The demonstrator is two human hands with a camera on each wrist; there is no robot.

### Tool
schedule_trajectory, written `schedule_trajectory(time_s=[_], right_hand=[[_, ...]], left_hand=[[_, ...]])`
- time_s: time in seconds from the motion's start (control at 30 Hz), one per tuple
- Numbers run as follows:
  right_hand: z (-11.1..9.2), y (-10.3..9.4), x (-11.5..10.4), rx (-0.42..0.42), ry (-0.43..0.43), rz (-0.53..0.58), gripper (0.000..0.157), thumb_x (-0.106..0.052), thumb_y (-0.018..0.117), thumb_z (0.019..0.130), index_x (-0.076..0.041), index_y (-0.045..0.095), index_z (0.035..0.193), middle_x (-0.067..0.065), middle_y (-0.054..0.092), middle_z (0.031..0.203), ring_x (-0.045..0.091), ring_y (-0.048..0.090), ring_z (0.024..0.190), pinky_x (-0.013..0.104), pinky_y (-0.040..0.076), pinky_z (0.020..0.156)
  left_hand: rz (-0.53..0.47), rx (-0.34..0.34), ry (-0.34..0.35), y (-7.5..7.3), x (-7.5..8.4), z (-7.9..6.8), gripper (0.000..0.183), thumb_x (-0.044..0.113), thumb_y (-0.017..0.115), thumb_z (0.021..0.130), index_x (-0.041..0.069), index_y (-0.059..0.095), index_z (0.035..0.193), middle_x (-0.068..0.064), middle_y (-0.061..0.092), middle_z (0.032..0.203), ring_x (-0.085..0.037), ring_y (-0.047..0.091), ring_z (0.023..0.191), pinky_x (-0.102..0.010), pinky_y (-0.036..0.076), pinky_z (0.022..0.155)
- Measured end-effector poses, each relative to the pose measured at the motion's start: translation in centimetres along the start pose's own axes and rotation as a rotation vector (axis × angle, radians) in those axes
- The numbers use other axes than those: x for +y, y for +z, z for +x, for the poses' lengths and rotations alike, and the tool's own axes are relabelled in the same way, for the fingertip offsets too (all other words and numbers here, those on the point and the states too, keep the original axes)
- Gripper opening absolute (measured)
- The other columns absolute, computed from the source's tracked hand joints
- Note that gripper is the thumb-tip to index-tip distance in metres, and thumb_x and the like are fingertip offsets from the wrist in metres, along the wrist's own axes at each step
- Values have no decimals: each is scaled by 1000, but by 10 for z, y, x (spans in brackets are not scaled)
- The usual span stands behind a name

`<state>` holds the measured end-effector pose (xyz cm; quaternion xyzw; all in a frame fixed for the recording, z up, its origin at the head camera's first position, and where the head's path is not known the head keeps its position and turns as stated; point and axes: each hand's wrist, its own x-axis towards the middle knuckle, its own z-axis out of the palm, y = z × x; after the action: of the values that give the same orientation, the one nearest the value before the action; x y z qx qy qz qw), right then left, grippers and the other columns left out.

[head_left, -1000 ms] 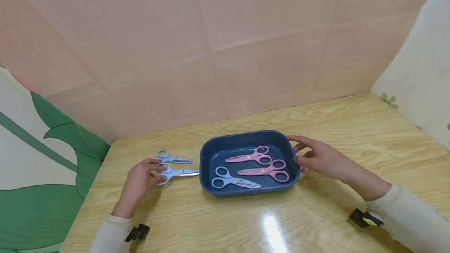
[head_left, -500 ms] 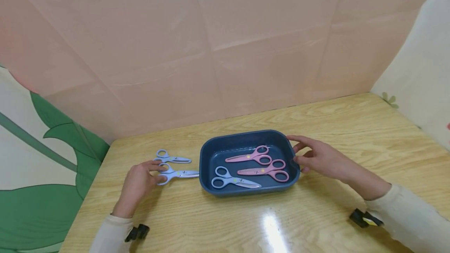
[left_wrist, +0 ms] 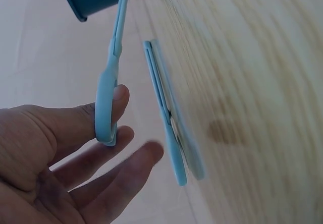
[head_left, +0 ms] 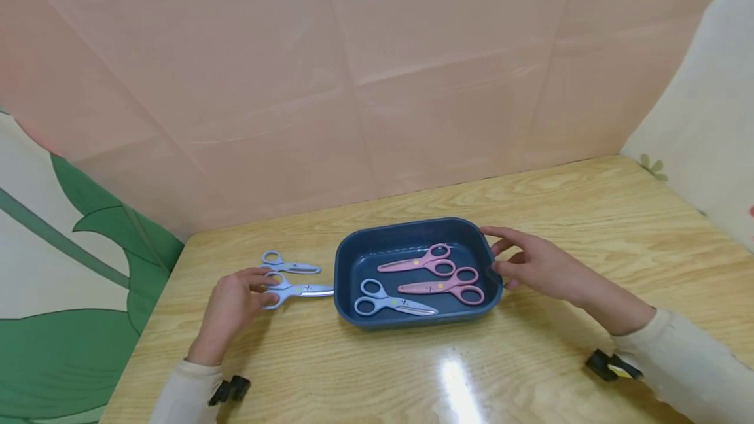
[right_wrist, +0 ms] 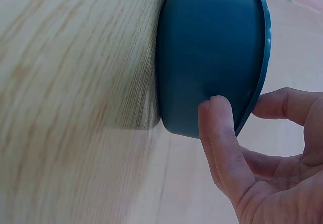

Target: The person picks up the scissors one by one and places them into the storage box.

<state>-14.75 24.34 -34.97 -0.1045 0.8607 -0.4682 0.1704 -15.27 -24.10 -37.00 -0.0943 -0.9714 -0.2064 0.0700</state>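
My left hand (head_left: 232, 300) holds a pair of blue scissors (head_left: 288, 288) by the finger loops, with the thumb and a finger at the loops. The scissors are raised off the table, blades pointing right, tips beside the bin's left wall. Just behind lies a second pair of blue scissors (head_left: 294, 268), flat on the table in the left wrist view. My right hand (head_left: 538, 267) grips the right end of the dark blue bin (right_wrist: 212, 47), with fingertips against the outer wall and one digit at the rim. Inside the bin lie blue scissors (head_left: 391, 301), pink scissors (head_left: 418, 263) and another pink pair (head_left: 442, 287).
The bin stands mid-table on the wood-grain tabletop (head_left: 377, 371). A pinkish sheet (head_left: 353, 84) hangs behind the table. A wall with green leaf pictures (head_left: 71, 339) is on the left, and a pale wall (head_left: 718, 116) on the right.
Almost nothing differs: both hands, the bin and all the scissors keep their places, with only a very slight shift of the left fingers.
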Motion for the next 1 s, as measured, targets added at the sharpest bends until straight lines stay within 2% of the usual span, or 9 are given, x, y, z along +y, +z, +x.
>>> schedule_trajectory(time_s=[0.13, 0.43, 0.77, 1.0], right_hand=[[0, 0, 0, -1, -1, 1, 66, -7, 58, 97, -6, 28, 155, 25, 53, 125, 20, 65, 88, 31, 61, 70], [0, 0, 0, 2, -3, 1, 66, -7, 58, 97, -6, 28, 155, 25, 53, 125, 20, 65, 88, 31, 61, 69], [0, 0, -2, 10, 9, -11, 66, -7, 59, 96, -6, 29, 155, 25, 53, 125, 20, 66, 88, 31, 62, 71], [0, 1, -2, 10, 2, -9, 66, -7, 59, 96, -5, 29, 155, 25, 54, 124, 20, 66, 88, 31, 62, 70]], left_hand=[[-1, 22, 14, 0, 0, 0, 21, 9, 85, 73, 8, 81, 94, -11, 74, 116, -35, 67, 111, -51, 54, 93], [-4, 36, 33, -1, 1, 1, 23, 11, 85, 73, 8, 81, 95, -11, 74, 115, -35, 69, 109, -51, 55, 91], [0, 11, 0, -7, 4, 1, 22, 13, 85, 75, 10, 81, 97, -12, 73, 118, -36, 67, 111, -52, 54, 93], [5, 19, 7, -9, 5, 0, 22, 13, 85, 74, 9, 81, 95, -12, 73, 118, -35, 68, 110, -52, 55, 92]])
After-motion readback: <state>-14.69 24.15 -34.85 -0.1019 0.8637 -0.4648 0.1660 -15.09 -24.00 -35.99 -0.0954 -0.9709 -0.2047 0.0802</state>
